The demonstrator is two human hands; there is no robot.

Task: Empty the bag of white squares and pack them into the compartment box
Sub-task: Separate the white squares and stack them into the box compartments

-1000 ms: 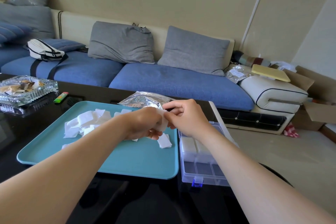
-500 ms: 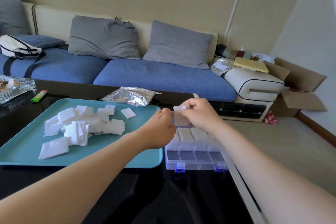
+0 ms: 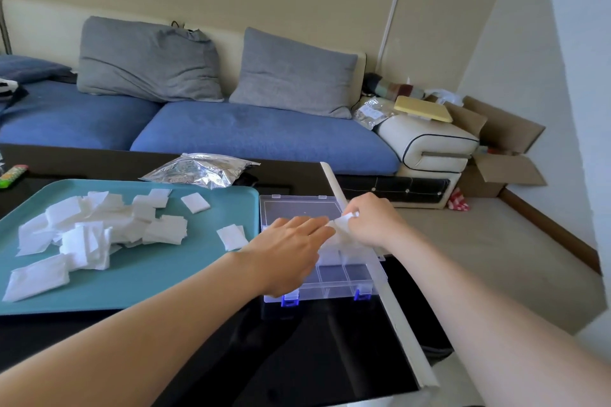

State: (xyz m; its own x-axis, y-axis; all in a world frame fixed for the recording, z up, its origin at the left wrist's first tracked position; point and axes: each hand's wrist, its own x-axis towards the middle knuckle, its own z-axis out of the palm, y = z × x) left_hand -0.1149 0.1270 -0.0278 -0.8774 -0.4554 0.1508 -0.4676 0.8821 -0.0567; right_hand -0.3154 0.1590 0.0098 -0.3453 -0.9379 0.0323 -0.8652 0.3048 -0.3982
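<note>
**Packing squares at the box**

Nearest my view is the glossy black table, with both bare forearms reaching forward over it. The clear box sits at the table's right edge, touching the right side of the tray. Its two blue latches face me, and its lid lies open flat on the far side.

My left hand is stretched over the middle of the box, palm down. Its fingers are straight and loose, and the tips reach a white square. My right hand is over the far right part of the box, fingers curled, pinching that same square between thumb and fingertips. The square is held just above the compartments. I can see white in the cells directly under the hands, but I cannot tell how many are filled.

To the left, the teal tray carries a loose heap of squares. A few singles lie apart from the heap, the closest one just beside my left wrist.

Beyond the tray's far edge the silver bag lies crumpled on the table, apart from both hands.

Farther back is a blue sofa with two grey cushions leaning against its backrest. An open carton stands on the floor by the wall at the right.
</note>
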